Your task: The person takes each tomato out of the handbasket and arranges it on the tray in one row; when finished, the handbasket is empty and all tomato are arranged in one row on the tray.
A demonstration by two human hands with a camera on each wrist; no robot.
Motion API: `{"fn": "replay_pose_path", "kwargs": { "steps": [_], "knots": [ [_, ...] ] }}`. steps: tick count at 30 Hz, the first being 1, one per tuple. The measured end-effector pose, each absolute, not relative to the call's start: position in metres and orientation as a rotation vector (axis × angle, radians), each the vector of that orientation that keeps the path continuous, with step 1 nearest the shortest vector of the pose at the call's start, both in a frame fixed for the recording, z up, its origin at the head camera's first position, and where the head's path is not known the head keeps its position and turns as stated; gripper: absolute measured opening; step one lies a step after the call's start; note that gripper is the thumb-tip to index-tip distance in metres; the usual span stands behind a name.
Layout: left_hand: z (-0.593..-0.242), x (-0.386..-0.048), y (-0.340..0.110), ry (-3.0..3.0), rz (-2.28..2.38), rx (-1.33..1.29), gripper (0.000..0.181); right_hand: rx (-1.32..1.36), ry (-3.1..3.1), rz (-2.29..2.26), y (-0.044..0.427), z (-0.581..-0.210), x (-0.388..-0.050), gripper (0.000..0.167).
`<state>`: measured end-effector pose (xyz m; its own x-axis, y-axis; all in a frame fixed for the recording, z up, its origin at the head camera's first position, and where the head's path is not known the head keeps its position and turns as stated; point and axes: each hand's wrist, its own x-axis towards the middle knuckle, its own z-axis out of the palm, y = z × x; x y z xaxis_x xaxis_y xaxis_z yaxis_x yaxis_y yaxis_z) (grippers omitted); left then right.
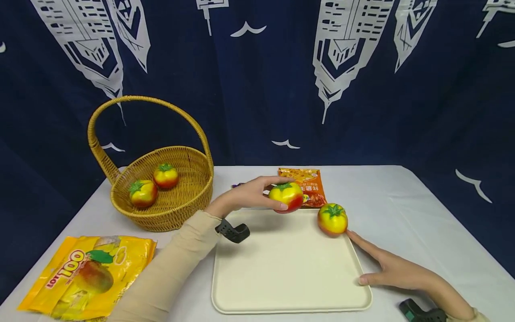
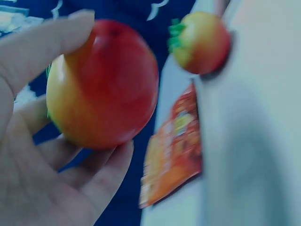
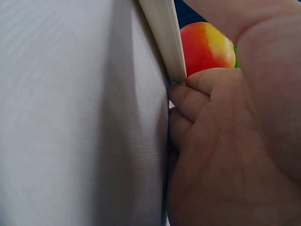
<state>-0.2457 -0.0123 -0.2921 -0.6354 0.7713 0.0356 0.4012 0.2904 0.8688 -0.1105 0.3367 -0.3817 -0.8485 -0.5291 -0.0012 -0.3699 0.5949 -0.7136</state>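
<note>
The left hand (image 1: 253,193) grips a red and yellow fruit (image 1: 286,197) above the far edge of a cream tray (image 1: 289,268). In the left wrist view, thumb and fingers curl round that fruit (image 2: 106,87). A second fruit (image 1: 332,219) with a green top sits at the tray's far right corner. The right hand (image 1: 398,268) rests at the tray's right edge, its thumb on the rim and its fingers stretched towards the second fruit. In the right wrist view, fingertips touch the tray's side (image 3: 169,42), with the fruit (image 3: 207,46) just beyond.
A wicker basket (image 1: 161,219) with a tall handle stands at the back left, holding two similar fruits. A yellow mango packet (image 1: 90,277) lies at the front left. Behind the tray is an orange snack packet (image 1: 314,183), with a dark packet partly hidden by the left hand.
</note>
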Motion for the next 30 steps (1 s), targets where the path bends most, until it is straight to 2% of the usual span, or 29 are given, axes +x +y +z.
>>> {"fn": "replay_pose_path", "kwargs": {
  "steps": [7,14,30],
  "knots": [
    [-0.327,-0.244,0.016,2.285,1.362,0.941,0.068,-0.747,2.598,-1.101,0.337,-0.382,-0.111,0.091],
    [-0.347,-0.242,0.028,2.267,1.435,0.859,0.066,-0.763,2.586,-1.112,0.337,-0.383,-0.111,0.090],
    [-0.361,-0.237,0.039,2.506,1.189,0.979,0.074,-0.714,2.582,-1.113,0.335,-0.380,-0.111,0.091]
  ]
}}
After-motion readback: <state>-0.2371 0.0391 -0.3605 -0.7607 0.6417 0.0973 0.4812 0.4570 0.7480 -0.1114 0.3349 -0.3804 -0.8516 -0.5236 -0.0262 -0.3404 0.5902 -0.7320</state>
